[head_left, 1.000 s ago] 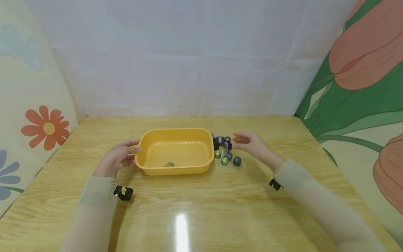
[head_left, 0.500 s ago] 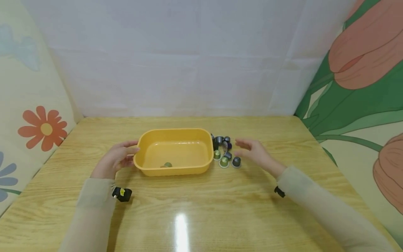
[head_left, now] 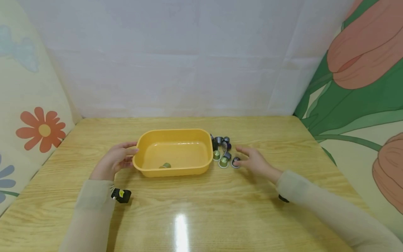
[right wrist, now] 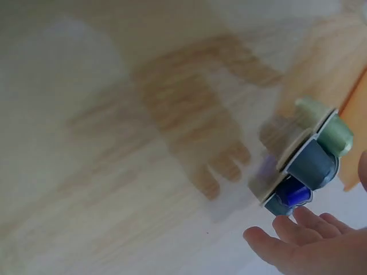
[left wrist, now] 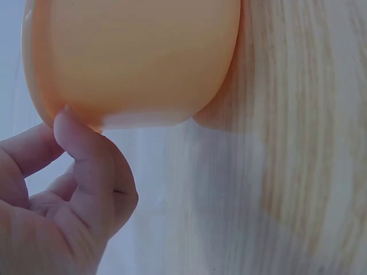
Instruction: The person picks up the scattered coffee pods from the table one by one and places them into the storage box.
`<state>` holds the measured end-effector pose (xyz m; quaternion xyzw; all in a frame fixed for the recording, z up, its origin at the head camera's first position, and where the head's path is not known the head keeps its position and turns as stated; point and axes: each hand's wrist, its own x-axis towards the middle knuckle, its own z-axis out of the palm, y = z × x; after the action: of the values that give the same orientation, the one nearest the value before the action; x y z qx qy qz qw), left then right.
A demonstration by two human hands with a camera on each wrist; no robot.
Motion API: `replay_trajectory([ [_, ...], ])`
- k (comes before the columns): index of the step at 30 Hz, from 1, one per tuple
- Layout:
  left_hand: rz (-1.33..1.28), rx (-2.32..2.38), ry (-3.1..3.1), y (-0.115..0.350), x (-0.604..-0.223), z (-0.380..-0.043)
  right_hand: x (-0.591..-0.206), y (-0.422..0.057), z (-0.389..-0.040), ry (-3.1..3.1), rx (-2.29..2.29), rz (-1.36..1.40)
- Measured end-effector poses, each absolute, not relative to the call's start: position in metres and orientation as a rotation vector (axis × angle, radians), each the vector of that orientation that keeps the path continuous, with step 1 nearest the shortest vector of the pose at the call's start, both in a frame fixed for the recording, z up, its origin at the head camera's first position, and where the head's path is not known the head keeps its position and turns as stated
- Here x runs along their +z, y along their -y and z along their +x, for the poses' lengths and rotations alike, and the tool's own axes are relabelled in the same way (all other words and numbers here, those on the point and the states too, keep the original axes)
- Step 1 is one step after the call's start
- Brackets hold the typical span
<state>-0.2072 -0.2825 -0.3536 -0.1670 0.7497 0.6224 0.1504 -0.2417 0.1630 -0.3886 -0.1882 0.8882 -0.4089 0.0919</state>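
Note:
My left hand [head_left: 116,157] grips the left end of a yellow plastic basin [head_left: 176,171]; in the left wrist view its thumb and fingers [left wrist: 86,143] meet at the rim. A green coffee capsule [head_left: 167,165] lies inside, by the near wall. My right hand [head_left: 256,161] reaches low beside the capsules to the right of the basin, fingers extended. Its thumb overlaps the dark capsule [head_left: 234,160] nearest it in the head view. Two green capsules [head_left: 223,161] stand closer to the basin. In the right wrist view, the fingertips are just beside a blue capsule [right wrist: 294,192].
Several dark capsules [head_left: 219,140] crowd against the basin's right end, some tipped over. All of it rests on a wooden table [head_left: 201,203]. A white cloth [head_left: 176,77] hangs behind, with flower-patterned panels [head_left: 355,63] at both sides.
My right hand has drawn back from the rear capsules and come nearer the front, to the dark capsule. The left hand stays at the basin's end. The view has shifted slightly.

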Motion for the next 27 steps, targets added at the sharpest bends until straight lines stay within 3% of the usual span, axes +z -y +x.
replay_trajectory([
  [27,-0.478,1.746,-2.178,0.284,-0.354,-0.208,-0.401,-0.154,-0.243,-2.773,-1.007,-0.501],
])
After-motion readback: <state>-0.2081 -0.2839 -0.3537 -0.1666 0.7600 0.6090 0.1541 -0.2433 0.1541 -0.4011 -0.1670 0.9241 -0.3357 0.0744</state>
